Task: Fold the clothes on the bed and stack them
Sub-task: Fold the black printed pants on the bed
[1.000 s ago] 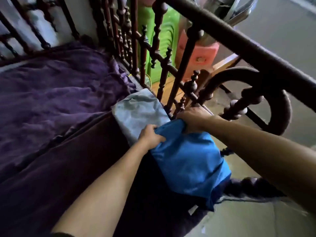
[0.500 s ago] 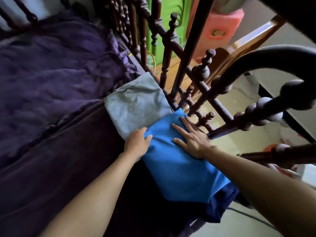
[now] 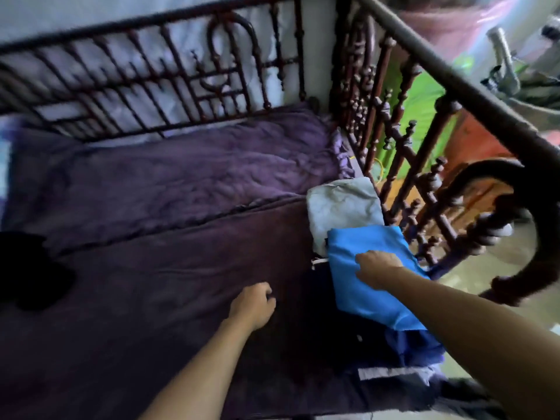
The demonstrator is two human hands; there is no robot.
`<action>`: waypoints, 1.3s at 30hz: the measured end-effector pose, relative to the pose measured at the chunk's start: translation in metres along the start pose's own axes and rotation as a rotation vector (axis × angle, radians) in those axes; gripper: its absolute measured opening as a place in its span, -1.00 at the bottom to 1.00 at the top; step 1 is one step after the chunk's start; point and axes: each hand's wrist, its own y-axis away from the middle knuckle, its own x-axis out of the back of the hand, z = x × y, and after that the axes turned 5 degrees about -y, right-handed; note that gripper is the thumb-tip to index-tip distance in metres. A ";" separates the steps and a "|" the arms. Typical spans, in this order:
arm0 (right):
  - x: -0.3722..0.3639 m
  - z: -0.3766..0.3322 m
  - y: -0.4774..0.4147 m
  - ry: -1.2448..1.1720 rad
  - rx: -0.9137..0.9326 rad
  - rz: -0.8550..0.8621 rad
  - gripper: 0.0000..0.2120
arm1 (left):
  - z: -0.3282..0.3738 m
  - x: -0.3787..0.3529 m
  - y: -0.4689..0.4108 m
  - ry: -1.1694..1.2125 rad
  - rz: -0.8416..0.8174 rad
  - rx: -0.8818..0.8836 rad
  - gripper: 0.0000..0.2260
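Pressing down folded blue garment [image 3: 363, 286] on stack by bed rail [image 3: 403, 189].
Right hand [image 3: 377, 263] flat on blue cloth, flattening, gripping nothing; left hand [image 3: 253, 303] loosely curled, empty, over purple bedspread [image 3: 151, 283]; grey folded piece [image 3: 342, 207] adjacent.

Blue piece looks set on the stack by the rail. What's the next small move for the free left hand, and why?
Probably swing the left hand left toward the dark garment lying loose at the bed's left edge. The blue cloth lies flat by the grey folded piece, with the right hand resting on it, while the left hand holds nothing above the purple cover. That dark garment looks unfolded.
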 end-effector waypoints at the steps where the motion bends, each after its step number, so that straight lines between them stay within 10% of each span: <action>1: 0.008 -0.020 0.005 -0.006 0.044 0.003 -0.69 | -0.018 0.008 0.020 0.014 0.024 0.056 -0.75; 19: 0.023 -0.515 0.178 0.071 0.864 0.038 -0.70 | -0.433 0.037 0.340 0.409 0.381 0.646 -0.82; 27: -0.011 -0.683 0.228 0.044 0.942 -0.047 -0.69 | -0.538 0.093 0.447 0.377 0.396 0.756 -0.66; 39: -0.032 -0.843 0.142 0.056 0.845 -0.085 -0.71 | -0.703 0.121 0.409 0.304 0.322 0.655 -0.92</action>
